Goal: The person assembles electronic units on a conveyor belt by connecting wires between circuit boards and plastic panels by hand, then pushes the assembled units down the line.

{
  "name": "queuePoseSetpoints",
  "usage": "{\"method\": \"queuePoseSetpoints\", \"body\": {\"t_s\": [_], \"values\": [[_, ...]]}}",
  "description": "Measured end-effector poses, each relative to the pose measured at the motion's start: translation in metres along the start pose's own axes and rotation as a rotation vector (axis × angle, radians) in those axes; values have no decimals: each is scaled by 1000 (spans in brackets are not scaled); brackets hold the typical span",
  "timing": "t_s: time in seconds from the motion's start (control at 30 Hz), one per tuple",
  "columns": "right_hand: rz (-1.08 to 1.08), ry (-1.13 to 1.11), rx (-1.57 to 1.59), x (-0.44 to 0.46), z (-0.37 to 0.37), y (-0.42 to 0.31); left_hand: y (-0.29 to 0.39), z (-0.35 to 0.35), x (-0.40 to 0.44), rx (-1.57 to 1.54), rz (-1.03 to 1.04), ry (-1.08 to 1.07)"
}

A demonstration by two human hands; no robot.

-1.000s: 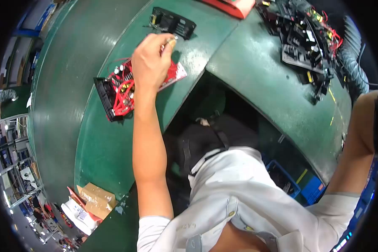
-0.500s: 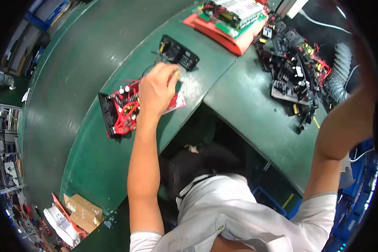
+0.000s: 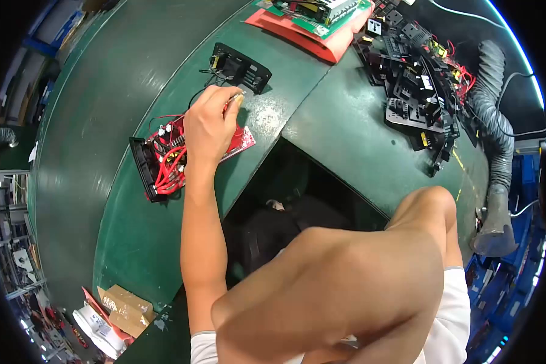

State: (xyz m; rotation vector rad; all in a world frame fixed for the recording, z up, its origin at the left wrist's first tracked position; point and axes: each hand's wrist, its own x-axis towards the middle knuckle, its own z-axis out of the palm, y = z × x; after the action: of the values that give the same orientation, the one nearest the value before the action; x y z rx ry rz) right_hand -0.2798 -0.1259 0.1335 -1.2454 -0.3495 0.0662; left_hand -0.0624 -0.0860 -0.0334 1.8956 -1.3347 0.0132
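Note:
My left hand (image 3: 209, 124) is over the red circuit board (image 3: 242, 141), its thumb and forefinger pinched together. Something small and pale shows at the fingertips, too small to name. The board carries red wires (image 3: 171, 170) and white-topped parts, and a black end panel (image 3: 145, 170) stands along its left side; my hand covers its middle. Just beyond my fingertips lies a black plastic panel (image 3: 241, 68) with thin dark wires running toward the board. Very near the camera, my right hand (image 3: 327, 291) is large and blurred in front of my body; its fingers cannot be made out.
A pile of black panels and wired parts (image 3: 415, 91) lies at the right. Farther back, a green board with a metal-cased unit (image 3: 321, 18) rests on red-orange material (image 3: 297, 37). A grey flexible duct (image 3: 497, 121) hangs right. A cardboard box (image 3: 127, 309) sits lower left.
My right hand has swung from the far right edge in toward the front of my body. The left hand stays pinched above the red board; the whole view has shifted slightly.

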Motion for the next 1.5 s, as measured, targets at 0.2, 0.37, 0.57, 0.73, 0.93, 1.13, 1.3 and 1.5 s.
{"method": "queuePoseSetpoints", "body": {"t_s": [0.2, 0.37, 0.57, 0.73, 0.93, 1.13, 1.3, 1.5], "values": [[-36, -12, -233, -5, -4, -3, 0, -1, 0, -15, 11, 4], [52, 70, -310, 4, -18, 9, -3, -1, 2, 20, 56, 41], [-12, 1044, -851, 15, -158, 111, -5, -4, 6, 0, 1, 24], [192, 822, -867, 21, -214, 155, -7, -6, 4, -65, -34, 12], [37, 967, -666, 16, -188, 176, -6, -8, 5, -129, -84, -44], [-44, 966, -487, 14, -179, 180, 0, -11, 8, -186, -174, -133], [7, 912, -598, 12, -178, 176, -3, -16, 8, -356, -261, -194], [-23, 918, -640, 13, -175, 175, -7, -20, 6, -477, -295, -234]]}}
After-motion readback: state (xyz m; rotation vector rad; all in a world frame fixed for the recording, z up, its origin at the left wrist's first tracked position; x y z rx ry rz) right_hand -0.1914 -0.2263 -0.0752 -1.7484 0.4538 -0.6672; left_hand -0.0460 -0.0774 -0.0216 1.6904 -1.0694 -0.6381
